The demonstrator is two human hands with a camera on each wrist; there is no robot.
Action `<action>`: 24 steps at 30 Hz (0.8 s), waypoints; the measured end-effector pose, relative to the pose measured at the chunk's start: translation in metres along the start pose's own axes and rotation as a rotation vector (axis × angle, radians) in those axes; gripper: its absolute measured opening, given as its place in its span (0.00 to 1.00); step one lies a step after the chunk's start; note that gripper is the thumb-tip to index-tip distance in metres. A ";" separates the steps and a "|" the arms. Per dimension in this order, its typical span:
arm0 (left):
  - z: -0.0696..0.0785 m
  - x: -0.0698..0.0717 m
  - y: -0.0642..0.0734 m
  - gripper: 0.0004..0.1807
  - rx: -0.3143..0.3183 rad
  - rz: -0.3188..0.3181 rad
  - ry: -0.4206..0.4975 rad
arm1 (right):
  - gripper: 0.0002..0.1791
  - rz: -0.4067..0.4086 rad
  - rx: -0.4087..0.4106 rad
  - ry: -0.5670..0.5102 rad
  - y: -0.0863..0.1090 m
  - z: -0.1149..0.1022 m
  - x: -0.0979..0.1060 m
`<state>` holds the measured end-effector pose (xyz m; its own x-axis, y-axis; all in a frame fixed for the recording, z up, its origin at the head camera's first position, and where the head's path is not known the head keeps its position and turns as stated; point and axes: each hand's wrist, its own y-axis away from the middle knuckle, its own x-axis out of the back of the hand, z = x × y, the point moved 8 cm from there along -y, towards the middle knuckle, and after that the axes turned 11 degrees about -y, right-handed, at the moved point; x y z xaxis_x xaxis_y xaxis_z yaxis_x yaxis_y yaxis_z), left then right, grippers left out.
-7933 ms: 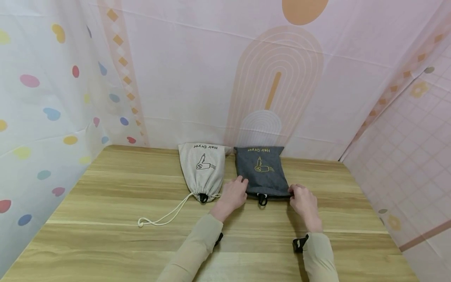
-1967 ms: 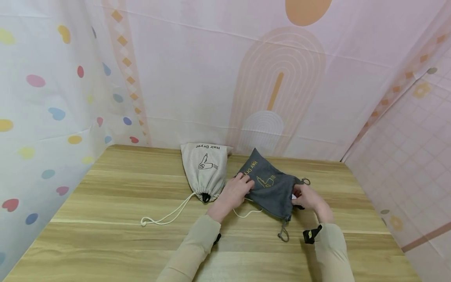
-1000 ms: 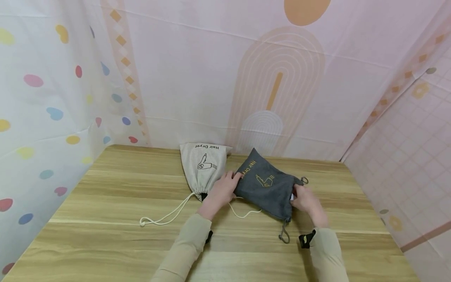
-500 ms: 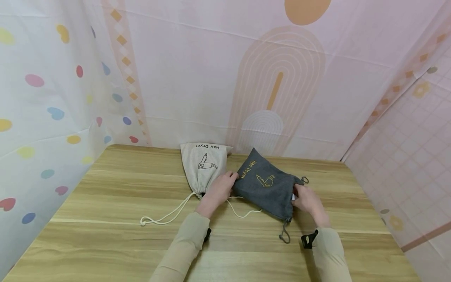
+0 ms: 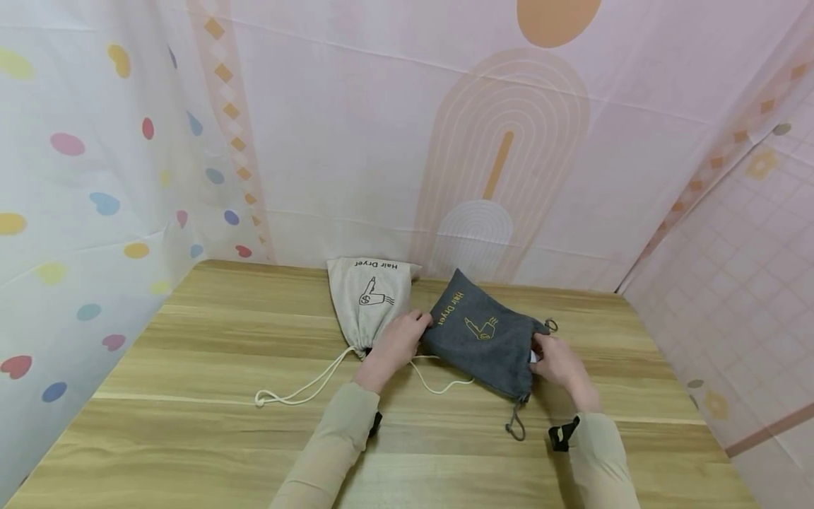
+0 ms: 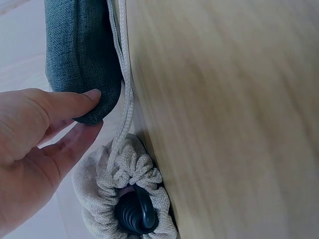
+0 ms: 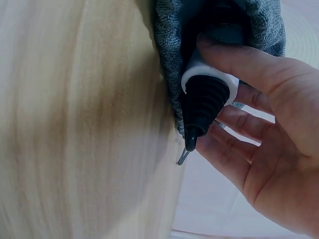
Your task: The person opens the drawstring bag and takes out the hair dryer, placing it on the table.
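A dark grey drawstring bag [image 5: 496, 353], printed "Hair Dryer" in yellow, lies askew with its mouth toward the right. My left hand [image 5: 396, 345] pinches the closed-end corner of this bag between thumb and fingers, seen close in the left wrist view. At the mouth, my right hand [image 5: 562, 364] grips the handle end of a hair dryer [image 7: 207, 102], white with a black ribbed cord sleeve; the rest of the dryer is hidden inside the cloth. Beside my left hand lies a light grey drawstring bag [image 5: 359, 307], its gathered neck around a black ribbed piece [image 6: 134, 211].
White cord [image 5: 305, 396] from the light bag trails left on the wooden table [image 5: 210, 438], and another white cord [image 5: 439, 389] runs toward the dark bag. Dark cord loops [image 5: 516, 424] stick out at the dark bag's mouth. A patterned cloth backdrop [image 5: 343, 141] stands behind.
Since the oldest frame, the dark bag has turned, its mouth now rightward, and my right hand has moved into it. My left hand has slid from the bag's side to its corner.
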<state>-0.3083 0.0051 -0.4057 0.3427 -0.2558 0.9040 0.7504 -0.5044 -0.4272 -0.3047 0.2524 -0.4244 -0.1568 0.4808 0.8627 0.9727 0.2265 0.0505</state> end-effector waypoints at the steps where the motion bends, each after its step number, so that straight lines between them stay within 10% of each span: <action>1: 0.000 0.000 0.000 0.15 0.001 0.001 0.000 | 0.12 0.000 0.005 0.001 0.000 0.000 0.000; 24: 0.002 0.004 0.004 0.16 -0.036 0.005 -0.017 | 0.11 0.030 0.056 -0.019 0.008 0.004 0.008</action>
<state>-0.3027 0.0042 -0.4032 0.3566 -0.2442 0.9018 0.7276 -0.5328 -0.4320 -0.2991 0.2615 -0.4191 -0.1316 0.5038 0.8537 0.9661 0.2583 -0.0035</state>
